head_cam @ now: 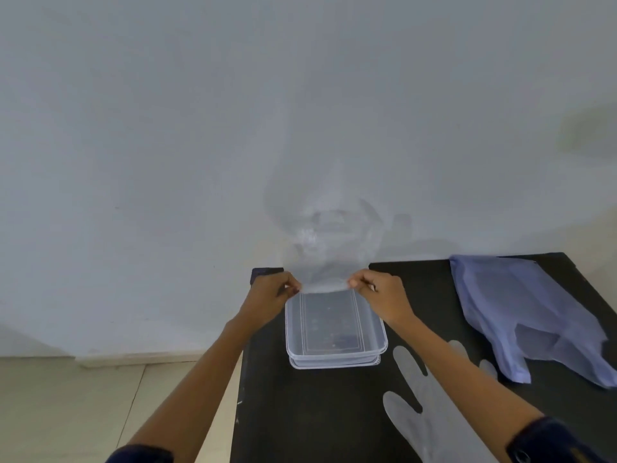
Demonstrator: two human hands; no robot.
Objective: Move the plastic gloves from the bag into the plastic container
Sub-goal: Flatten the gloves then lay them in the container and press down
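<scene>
second clear glove (430,406) lies flat on dark table (317,412), nearest camera, on near right of plastic container (335,329); left hand (272,295) and right hand (380,294) pinch opposite edges of one glove (325,248), stretched taut above container's far rim, likely to lower it in; blue bag (524,312) right of container, flat.

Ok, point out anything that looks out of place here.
One clear glove lies flat on the black table, outside the container. Both hands, left and right, pinch another glove above it. Nothing looks spilled or damaged.
</scene>
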